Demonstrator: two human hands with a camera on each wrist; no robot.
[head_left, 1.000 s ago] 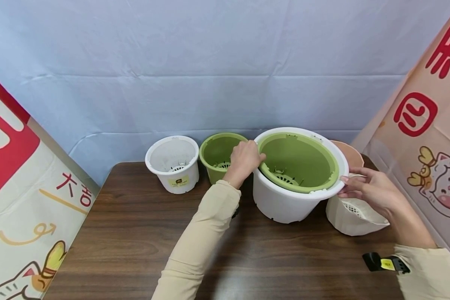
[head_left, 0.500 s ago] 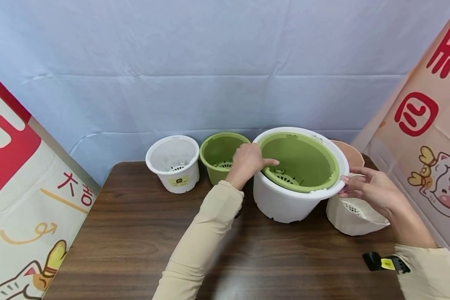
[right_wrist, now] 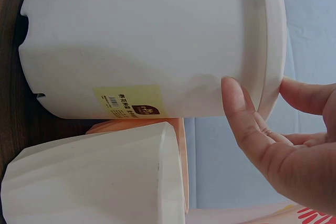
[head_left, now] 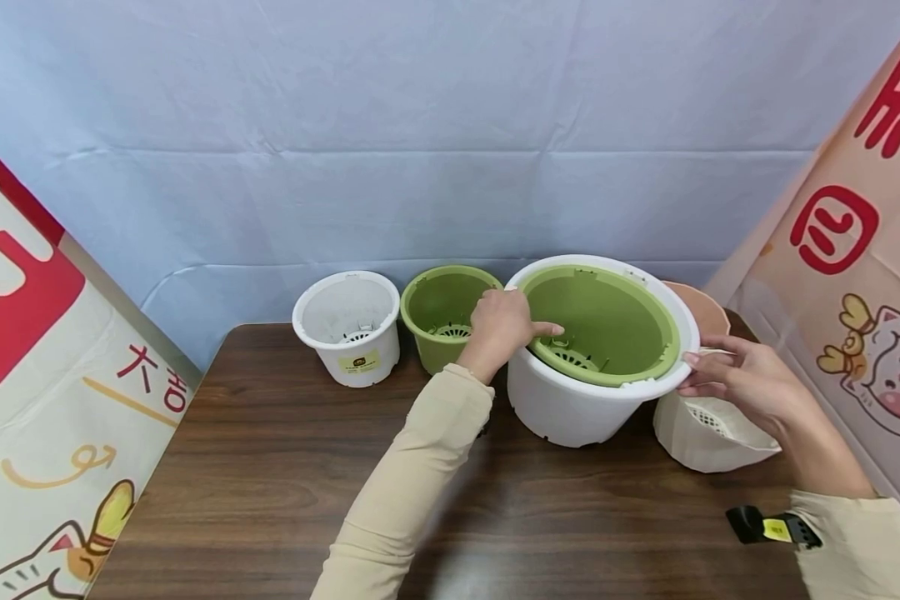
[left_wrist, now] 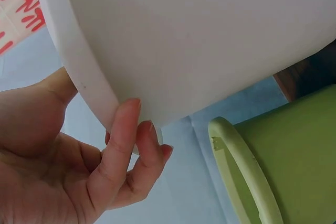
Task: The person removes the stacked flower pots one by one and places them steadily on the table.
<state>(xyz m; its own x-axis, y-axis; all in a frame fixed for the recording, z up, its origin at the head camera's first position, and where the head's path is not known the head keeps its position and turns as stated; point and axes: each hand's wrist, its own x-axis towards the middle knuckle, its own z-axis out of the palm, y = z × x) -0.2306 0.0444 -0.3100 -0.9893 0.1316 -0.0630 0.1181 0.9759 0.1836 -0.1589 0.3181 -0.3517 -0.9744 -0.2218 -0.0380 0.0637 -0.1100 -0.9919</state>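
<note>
A large white flower pot (head_left: 562, 412) stands at the back right of the table in the head view, with a green pot (head_left: 611, 321) nested inside it. My left hand (head_left: 501, 329) grips the white pot's left rim, its thumb reaching over the edge toward the green pot. In the left wrist view, that hand's fingers (left_wrist: 123, 135) curl against the outside below the rim. My right hand (head_left: 750, 379) pinches the opposite rim. The right wrist view shows its fingers (right_wrist: 239, 111) there, beside a wall with a yellow label (right_wrist: 131, 102).
Left of the large pot stand a smaller green pot (head_left: 429, 354) and a small white pot (head_left: 330, 358) with a yellow label. A cream ribbed pot (head_left: 693, 442) and an orange pot (head_left: 708, 312) sit close on the right. Cloth (head_left: 420, 125) hangs behind the brown table (head_left: 270, 492).
My left thumb has stretched out over the rim toward the inside of the green pot. My right hand and the pots hold almost the same places.
</note>
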